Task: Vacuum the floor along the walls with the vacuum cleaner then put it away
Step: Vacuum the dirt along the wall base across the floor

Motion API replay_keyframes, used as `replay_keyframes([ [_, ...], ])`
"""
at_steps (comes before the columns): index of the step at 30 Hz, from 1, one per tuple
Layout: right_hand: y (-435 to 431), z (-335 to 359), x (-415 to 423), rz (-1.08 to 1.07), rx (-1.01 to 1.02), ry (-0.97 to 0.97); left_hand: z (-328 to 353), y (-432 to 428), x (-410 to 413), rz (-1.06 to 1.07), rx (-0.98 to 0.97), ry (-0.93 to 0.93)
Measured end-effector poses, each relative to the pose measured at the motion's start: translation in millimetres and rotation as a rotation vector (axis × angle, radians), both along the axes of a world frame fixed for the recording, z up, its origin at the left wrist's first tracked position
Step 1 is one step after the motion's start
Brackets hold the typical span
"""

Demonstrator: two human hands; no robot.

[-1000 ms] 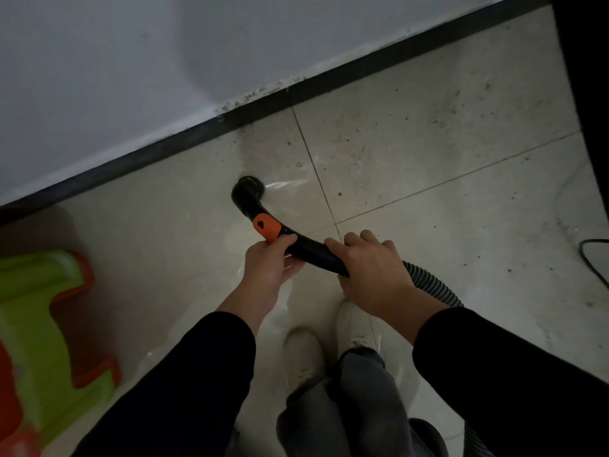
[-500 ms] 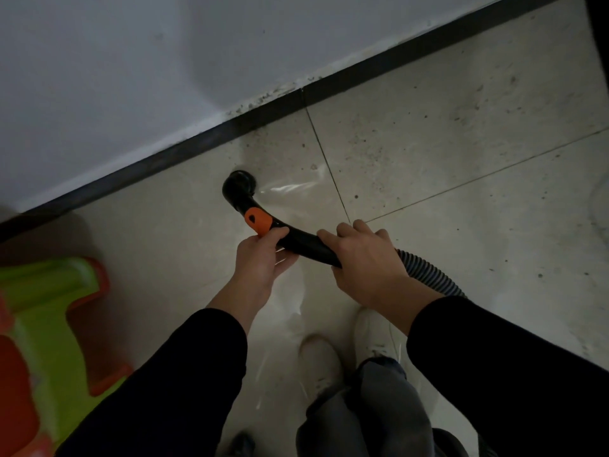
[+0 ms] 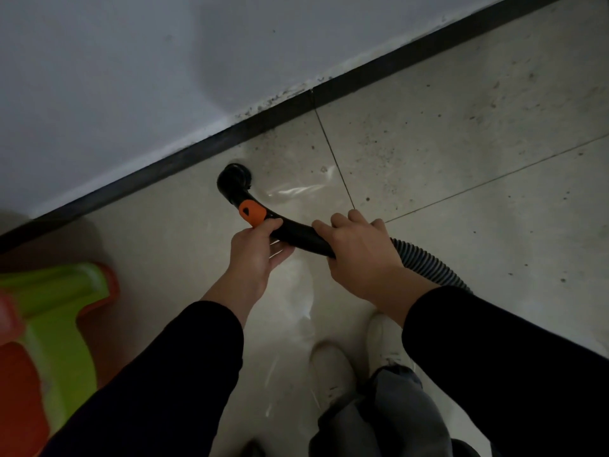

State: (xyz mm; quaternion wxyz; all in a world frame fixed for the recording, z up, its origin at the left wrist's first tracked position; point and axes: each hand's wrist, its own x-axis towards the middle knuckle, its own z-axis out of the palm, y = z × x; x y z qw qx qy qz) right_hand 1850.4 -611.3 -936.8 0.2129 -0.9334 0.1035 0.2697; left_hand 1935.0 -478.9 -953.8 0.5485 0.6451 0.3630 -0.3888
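vacuum handle (image 3: 296, 234) gripped by both hands, left hand (image 3: 255, 250) fingers curled behind orange button (image 3: 252, 212), right hand (image 3: 359, 255) clamped near hose (image 3: 425, 260)

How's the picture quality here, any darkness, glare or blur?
Head view: dim overall; white glare streaks on the floor beside the nozzle; the green and orange plastic thing at the left edge is blurred; left hand, right hand and vacuum handle look sharp.
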Motion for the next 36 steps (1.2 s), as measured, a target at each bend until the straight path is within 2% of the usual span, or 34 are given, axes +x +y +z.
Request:
replay_keyframes([
  [21, -1.6, -2.3, 26.4, 0.002, -0.057, -0.047, -8.9, -9.3, 23.8, 0.089, -0.032, -0.022],
  [36, -20.5, 5.2, 20.3, -0.022, -0.094, -0.049, -3.1, -32.9, 21.9, 0.053, -0.05, -0.003],
])
